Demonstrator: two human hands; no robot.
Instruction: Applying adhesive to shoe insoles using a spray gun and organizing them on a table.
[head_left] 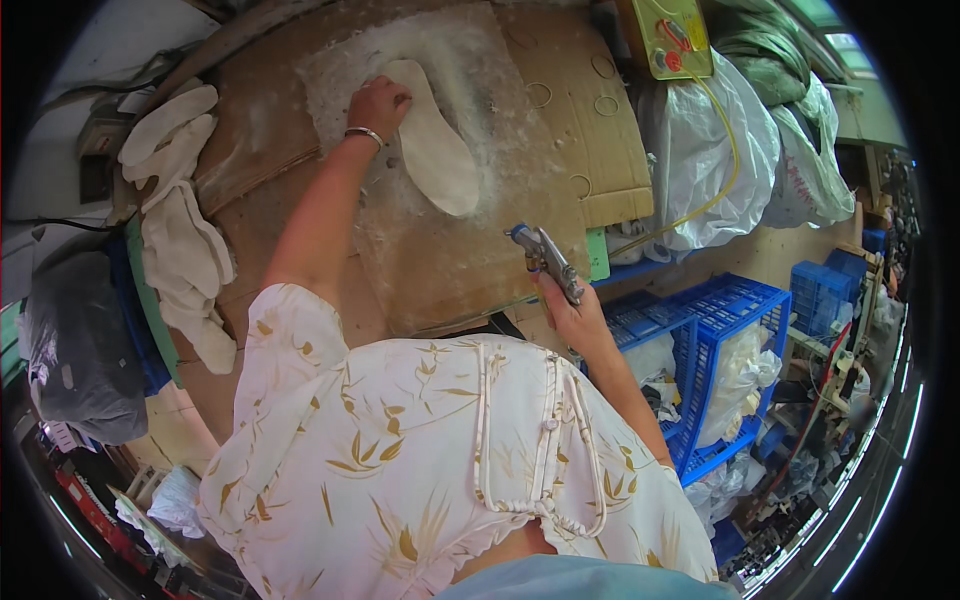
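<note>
A cream shoe insole (437, 150) lies flat on a powder-dusted sheet of cardboard (400, 270). My left hand (378, 106), a bracelet at its wrist, is closed at the insole's far left edge, fingers curled against it; the fingertips are partly hidden. In my right hand (572, 312) is a metal spray gun (548, 258), gripped by its body, its nozzle turned up and left toward the work surface. The gun is apart from the insole. More cream insoles (185, 250) lie overlapping along the left side of the table.
A yellow hose (728, 165) runs down from a yellow box (672, 40) at the far right. White plastic bags (700, 150) bulge beside the table's right edge. Blue crates (735, 320) with bagged material stand right of my right arm. A dark bag (85, 340) sits at left.
</note>
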